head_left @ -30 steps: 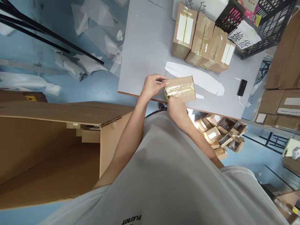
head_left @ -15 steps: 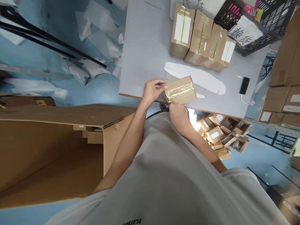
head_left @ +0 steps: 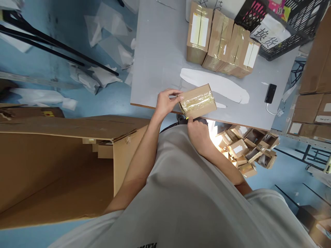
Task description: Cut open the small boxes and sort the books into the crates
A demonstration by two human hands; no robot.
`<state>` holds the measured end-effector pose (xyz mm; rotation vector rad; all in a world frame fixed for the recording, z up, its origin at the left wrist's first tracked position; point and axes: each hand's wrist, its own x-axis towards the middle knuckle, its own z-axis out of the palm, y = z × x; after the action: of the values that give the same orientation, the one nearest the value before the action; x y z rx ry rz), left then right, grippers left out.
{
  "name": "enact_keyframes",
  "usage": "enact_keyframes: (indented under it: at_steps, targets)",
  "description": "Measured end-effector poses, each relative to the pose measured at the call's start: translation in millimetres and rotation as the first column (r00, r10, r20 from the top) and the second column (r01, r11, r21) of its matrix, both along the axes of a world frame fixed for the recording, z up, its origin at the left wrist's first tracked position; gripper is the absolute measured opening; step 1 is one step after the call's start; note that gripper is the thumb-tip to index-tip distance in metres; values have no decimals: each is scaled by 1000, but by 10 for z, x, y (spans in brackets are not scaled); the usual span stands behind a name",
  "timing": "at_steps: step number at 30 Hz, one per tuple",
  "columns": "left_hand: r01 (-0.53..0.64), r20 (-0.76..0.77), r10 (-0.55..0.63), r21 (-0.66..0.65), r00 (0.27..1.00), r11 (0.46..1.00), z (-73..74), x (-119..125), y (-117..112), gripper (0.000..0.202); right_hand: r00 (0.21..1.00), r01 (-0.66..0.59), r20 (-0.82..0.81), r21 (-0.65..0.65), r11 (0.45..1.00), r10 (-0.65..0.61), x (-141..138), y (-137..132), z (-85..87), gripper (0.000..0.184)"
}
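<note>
A small cardboard box (head_left: 198, 101) with shiny clear tape across its top is at the table's front edge, slightly tilted. My left hand (head_left: 167, 100) pinches its left corner, thumb on top and fingers along the end. Just below the box's near left corner, my right hand (head_left: 199, 133) is closed in a fist. A small yellow tool (head_left: 187, 118) pokes out by the right thumb; the fist hides the rest, so its kind is unclear. The box's left end shows a dark gap along its edge.
Several taped boxes (head_left: 223, 43) stand in a row on the grey table (head_left: 157, 51). White backing paper (head_left: 214, 82), a phone (head_left: 270, 93) and a black crate (head_left: 276, 48) are there too. A large open carton (head_left: 57, 172) stands at left; opened boxes (head_left: 238, 148) are piled below right.
My right fist with the yellow tool has moved slightly down, away from the box's corner. The box's left end now shows a gap. My left hand keeps its hold.
</note>
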<state>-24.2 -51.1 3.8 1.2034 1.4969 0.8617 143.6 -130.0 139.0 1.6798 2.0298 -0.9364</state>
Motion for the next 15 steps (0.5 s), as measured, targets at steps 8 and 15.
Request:
enact_keyframes:
  at_steps: [8,15]
  targets:
    - [-28,11,27,24,1000,999,-21,28,-16,50,973,232,-74,264,936,-220,658,131,30,44]
    - [-51,-41,55,106,998,993,73,130,111,45,667,737,-376,201,645,-644,1344,473,-724,36]
